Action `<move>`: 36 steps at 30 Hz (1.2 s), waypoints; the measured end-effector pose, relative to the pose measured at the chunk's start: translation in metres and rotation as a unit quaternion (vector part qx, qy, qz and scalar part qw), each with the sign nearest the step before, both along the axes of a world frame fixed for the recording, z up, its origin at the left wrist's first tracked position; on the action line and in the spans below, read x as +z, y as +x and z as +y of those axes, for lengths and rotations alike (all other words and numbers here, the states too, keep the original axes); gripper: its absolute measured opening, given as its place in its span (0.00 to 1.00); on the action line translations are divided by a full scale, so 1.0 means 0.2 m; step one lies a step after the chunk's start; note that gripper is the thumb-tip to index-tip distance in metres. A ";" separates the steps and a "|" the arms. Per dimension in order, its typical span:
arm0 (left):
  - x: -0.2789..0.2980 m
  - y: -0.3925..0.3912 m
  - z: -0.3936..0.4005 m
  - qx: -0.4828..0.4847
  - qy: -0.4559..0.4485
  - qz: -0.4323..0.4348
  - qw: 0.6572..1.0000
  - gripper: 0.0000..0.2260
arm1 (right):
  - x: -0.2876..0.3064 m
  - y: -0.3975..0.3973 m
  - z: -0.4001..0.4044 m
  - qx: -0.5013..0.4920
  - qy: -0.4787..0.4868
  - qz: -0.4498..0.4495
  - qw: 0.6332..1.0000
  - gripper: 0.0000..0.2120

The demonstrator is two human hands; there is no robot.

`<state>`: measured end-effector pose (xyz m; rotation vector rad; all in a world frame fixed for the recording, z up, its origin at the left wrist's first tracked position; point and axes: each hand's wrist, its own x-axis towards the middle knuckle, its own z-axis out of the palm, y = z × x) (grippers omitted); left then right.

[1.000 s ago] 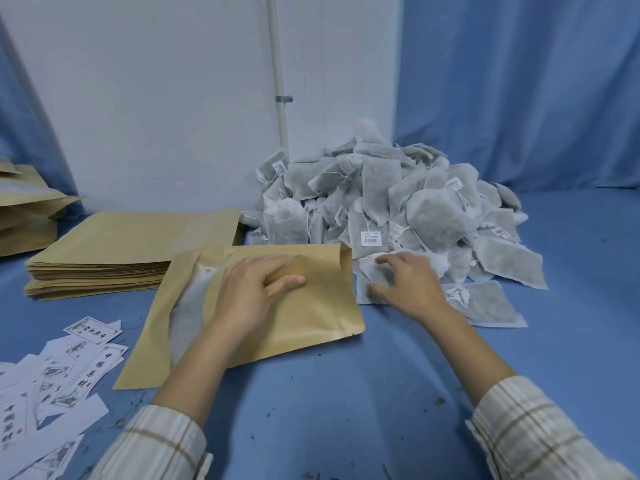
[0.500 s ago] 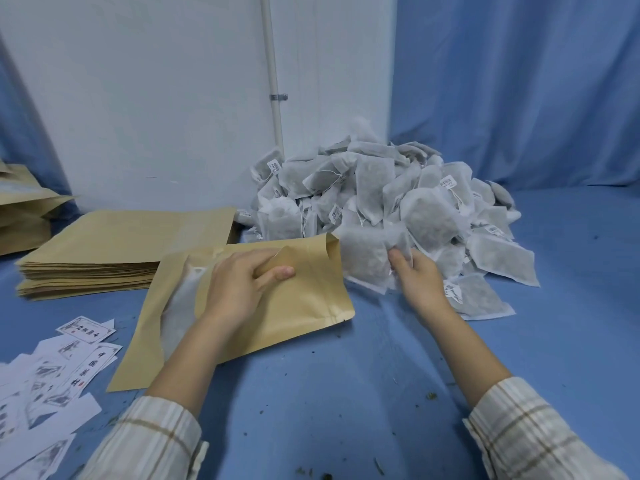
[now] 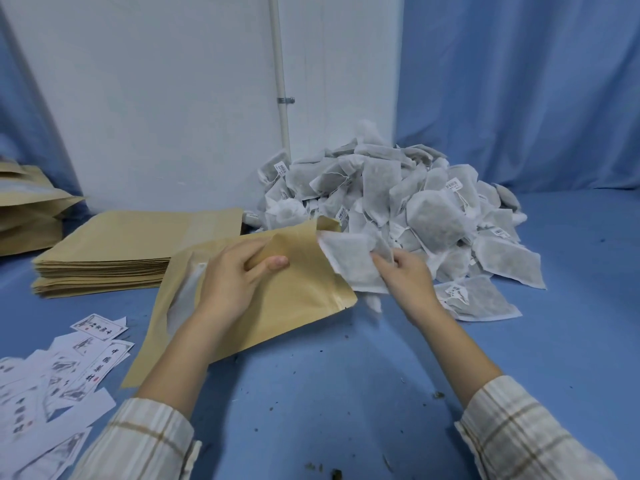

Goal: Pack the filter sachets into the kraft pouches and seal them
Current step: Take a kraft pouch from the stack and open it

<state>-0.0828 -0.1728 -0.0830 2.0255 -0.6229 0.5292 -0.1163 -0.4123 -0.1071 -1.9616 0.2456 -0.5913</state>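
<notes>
**Sachet at the pouch mouth**

The left hand (image 3: 239, 282) lies on top of the pouch (image 3: 298, 299), fingers curled and thumb pressed down against them so that a fold of the kraft paper is pinched near the open end — that lifts the upper lip into a small peak. The pouch rests flat on the blue table (image 3: 346, 393), its mouth turned toward the heap, with a pale window strip showing just left of the wrist.

The right hand (image 3: 405, 275) grips a sachet (image 3: 349, 261), fingers closed round its right edge. The sachet is tilted, its left corner touching the raised lip of the pouch; whether any of it is already inside, I cannot tell, since the lip hides that corner. Something white and fluffy hangs just under the sachet, too blurred to name.

Behind the right hand sits the heap (image 3: 398, 202) of grey-white sachets against the wall, many with small barcode tags on strings. One loose sachet (image 3: 478, 299) lies flat just right of the right wrist.

To the left, a stack (image 3: 114, 251) of empty pouches stands beside the one in use — more kraft bags (image 3: 24, 216) are piled at the far left edge. Printed labels (image 3: 59, 375) are scattered at the near left. Dark crumbs dot the table near the checked sleeves (image 3: 512, 434).
</notes>
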 end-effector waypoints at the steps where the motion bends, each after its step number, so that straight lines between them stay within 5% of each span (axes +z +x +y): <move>1: 0.00 -0.01 0.00 -0.016 0.003 -0.002 1.000 0.04 | 0.01 0.01 0.03 -0.023 -0.028 -0.010 0.999 0.18; 6: -0.01 -0.02 -0.03 -0.022 0.046 -0.059 0.997 0.13 | 0.06 0.03 0.17 -0.124 -0.146 -0.009 0.981 0.14; 9: -0.02 -0.03 -0.04 -0.026 0.058 -0.065 0.996 0.15 | 0.05 0.04 0.23 -0.077 -0.162 -0.013 0.984 0.15; 13: -0.03 -0.02 0.00 -0.002 0.035 -0.047 0.998 0.14 | 0.08 0.01 0.11 0.008 0.106 -0.043 0.993 0.14; 17: -0.02 -0.01 0.03 0.024 0.047 -0.043 0.998 0.11 | 0.11 -0.01 -0.04 0.026 0.359 -0.074 0.930 0.03; 22: 0.00 -0.03 -0.01 0.020 0.042 -0.033 0.998 0.12 | 0.11 -0.05 0.09 0.224 0.222 -0.002 0.949 0.08; 26: 0.03 -0.09 -0.07 -0.012 0.069 -0.062 0.996 0.19 | 0.13 -0.03 0.20 0.231 0.033 0.080 0.969 0.08; 28: 0.05 -0.12 -0.08 -0.011 0.098 -0.094 0.991 0.18 | 0.17 -0.04 0.25 0.226 0.033 0.107 0.968 0.05; 30: 0.07 -0.14 -0.09 -0.023 0.137 -0.108 0.984 0.17 | 0.19 -0.04 0.28 0.229 0.007 0.137 0.964 0.14; 32: 0.08 -0.15 -0.08 -0.026 0.169 -0.123 0.978 0.15 | 0.21 -0.03 0.32 0.218 0.156 0.157 0.951 0.18; 36: 0.13 -0.18 0.02 -0.014 0.179 -0.130 0.975 0.13 | 0.27 -0.05 0.45 0.228 0.126 0.179 0.949 0.17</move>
